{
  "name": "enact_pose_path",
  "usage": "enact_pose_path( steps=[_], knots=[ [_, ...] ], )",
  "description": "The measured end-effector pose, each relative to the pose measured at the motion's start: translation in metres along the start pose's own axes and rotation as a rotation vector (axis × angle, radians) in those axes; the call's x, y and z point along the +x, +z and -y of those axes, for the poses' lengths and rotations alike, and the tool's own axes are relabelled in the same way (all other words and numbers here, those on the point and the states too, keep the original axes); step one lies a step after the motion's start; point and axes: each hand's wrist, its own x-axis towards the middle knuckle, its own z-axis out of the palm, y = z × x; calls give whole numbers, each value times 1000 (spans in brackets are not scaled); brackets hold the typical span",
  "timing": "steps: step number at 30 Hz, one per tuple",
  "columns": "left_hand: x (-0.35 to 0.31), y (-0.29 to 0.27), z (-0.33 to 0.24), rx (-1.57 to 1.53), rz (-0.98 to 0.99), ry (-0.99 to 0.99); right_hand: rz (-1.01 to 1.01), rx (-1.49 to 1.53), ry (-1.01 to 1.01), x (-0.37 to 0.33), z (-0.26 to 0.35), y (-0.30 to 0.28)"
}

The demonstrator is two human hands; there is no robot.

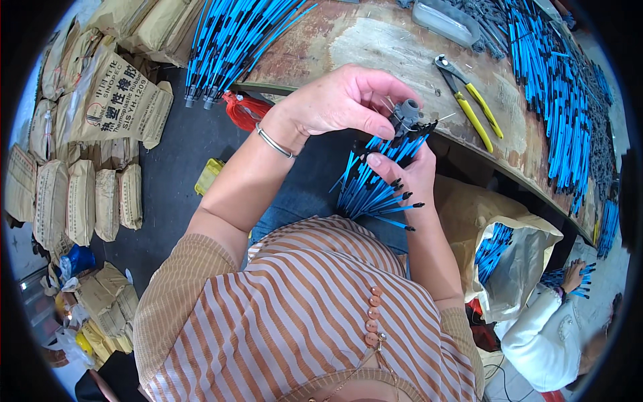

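Observation:
My right hand is closed around a bundle of thin blue rods with black tips, fanned out toward my lap. On the bundle's upper end sits a grey hollow plastic fitting, with thin wire ends sticking out beside it. My left hand, with a bangle on its wrist, curls its thumb and forefinger about this fitting from the left. Its remaining fingers are partly hidden. Yellow-handled cutting pliers lie on the worktable, to the right of my hands.
More blue rod bundles lie at the table's far left and right. A clear plastic tray sits among grey fittings. An open paper sack holds blue rods. Brown sacks are stacked left. A co-worker's hand touches rods at right.

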Motion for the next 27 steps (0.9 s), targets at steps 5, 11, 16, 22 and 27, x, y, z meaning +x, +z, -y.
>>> enact_pose_path(
  steps=[5,11,16,22,27],
  knots=[
    [1,-1,3,-37,27,22,13,-96,29,-1,2,-3],
    [3,-1,-4,-41,76,12,42,-108,19,0,-3,-5],
    [6,-3,-4,-14,100,1,49,-63,69,-1,0,-5],
    [5,-5,-3,-24,127,30,89,-147,-8,-1,-7,-9],
    [2,-3,-3,9,89,21,95,-76,-59,-1,-5,-4]
  ],
)
